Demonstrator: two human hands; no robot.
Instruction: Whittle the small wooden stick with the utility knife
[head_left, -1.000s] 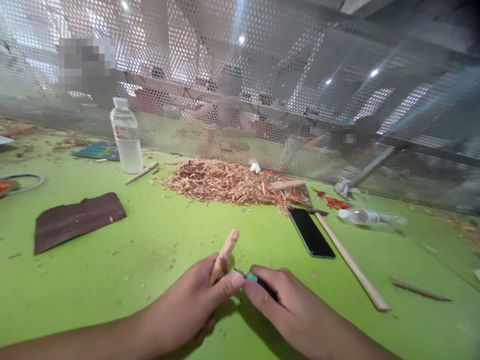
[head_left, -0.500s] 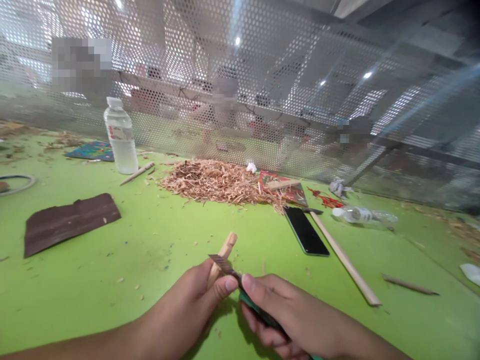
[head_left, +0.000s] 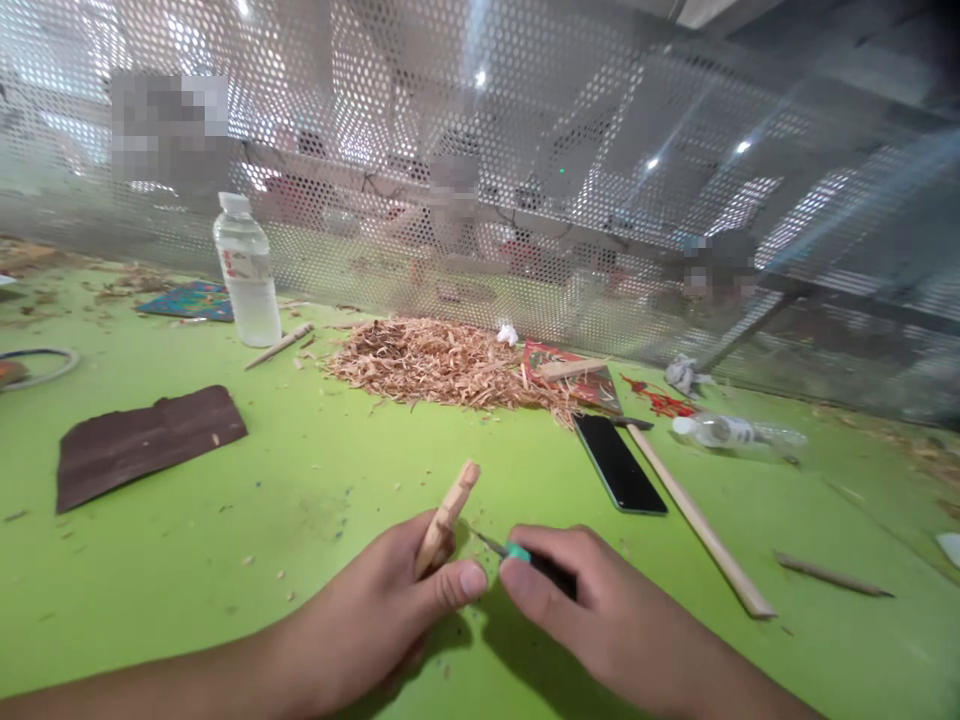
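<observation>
My left hand [head_left: 397, 600] is closed round a short carved wooden stick [head_left: 448, 512], whose notched upper end sticks out past the thumb, tilted to the right. In my right hand [head_left: 577, 590] is a utility knife [head_left: 544, 570] with a black and green handle, gripped with the thumb along it. Its thin blade points left, beside the stick and seemingly apart from it. My fingers hide most of the knife handle and the stick's lower end.
Wood shavings [head_left: 450, 365] are heaped against a perforated metal screen [head_left: 375, 200]. Right of them lie a phone [head_left: 621, 465], a hammer [head_left: 697, 520], a pencil [head_left: 832, 575] and a lying bottle [head_left: 724, 432]. Leftward are brown sandpaper [head_left: 154, 440], an upright water bottle [head_left: 249, 275] and a pointed stick [head_left: 279, 347].
The knife blade has come off the stick and moved right and down. My right hand has turned, so the blade now shows edge-on. My left hand still grips the stick.
</observation>
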